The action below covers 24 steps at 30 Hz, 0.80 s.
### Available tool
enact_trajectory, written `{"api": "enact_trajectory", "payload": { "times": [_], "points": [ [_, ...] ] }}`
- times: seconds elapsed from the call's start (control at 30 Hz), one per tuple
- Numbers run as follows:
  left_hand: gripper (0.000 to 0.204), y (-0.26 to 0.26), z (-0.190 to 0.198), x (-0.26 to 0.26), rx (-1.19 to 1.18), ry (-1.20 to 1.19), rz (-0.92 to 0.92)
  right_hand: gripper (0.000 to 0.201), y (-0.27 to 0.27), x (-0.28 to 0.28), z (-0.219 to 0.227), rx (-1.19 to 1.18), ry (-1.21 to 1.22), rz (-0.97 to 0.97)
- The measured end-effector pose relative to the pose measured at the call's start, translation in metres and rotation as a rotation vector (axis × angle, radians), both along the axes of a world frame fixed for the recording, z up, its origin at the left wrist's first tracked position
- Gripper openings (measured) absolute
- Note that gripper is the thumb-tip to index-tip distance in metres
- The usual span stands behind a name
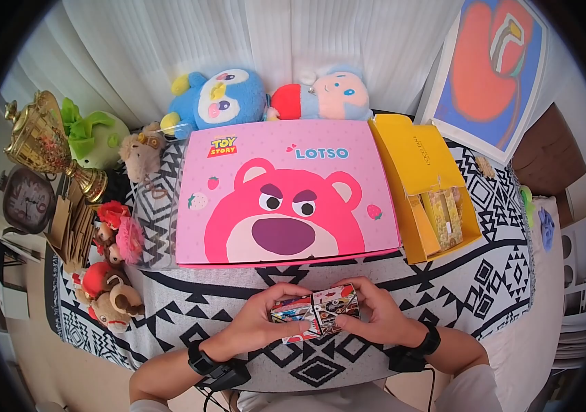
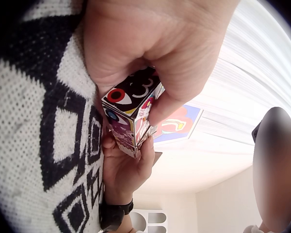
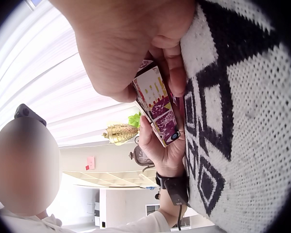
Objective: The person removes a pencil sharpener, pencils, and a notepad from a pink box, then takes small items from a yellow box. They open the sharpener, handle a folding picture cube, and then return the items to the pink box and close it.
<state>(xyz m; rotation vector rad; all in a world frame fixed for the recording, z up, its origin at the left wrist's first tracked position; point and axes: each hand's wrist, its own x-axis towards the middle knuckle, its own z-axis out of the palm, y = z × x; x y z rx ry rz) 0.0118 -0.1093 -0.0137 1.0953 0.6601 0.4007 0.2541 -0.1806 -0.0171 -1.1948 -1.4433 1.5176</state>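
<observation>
Just beyond the hands, a pink Lotso box (image 1: pixel 286 196) with a yellow box (image 1: pixel 427 185) at its right, plush toys (image 1: pixel 228 96) behind and a gold trophy (image 1: pixel 49 141) far left, all on a black-and-white patterned cloth (image 1: pixel 444 295). Low over the cloth's near edge, a printed block puzzle (image 1: pixel 315 312), a short bar of bright cartoon panels with eyes in red, black and purple. Gripped at both ends, left hand (image 1: pixel 255 326) and right hand (image 1: pixel 375 312) with fingers curled around it.

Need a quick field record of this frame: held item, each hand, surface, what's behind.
held item: printed cube block, colourful cartoon faces
left hand: grips the block's left end
right hand: grips the block's right end
surface: black-and-white patterned cloth
behind: pink Lotso box, closed; yellow box, open, packets inside
far edge: plush toys, gold trophy
</observation>
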Motion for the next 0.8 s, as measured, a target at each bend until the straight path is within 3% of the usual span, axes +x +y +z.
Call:
{"api": "enact_trajectory", "payload": {
  "times": [0.37, 0.8],
  "points": [
    [0.051, 0.0001, -0.0016, 0.0006, 0.007, -0.021, 0.072, 0.065, 0.0001, -0.0001, -0.0008, 0.058, 0.003, -0.005],
    [0.051, 0.0003, -0.0032, 0.0001, 0.054, -0.016, 0.049, 0.064, 0.0, -0.0008, -0.0041, 0.049, 0.028, -0.017]
  ]
}}
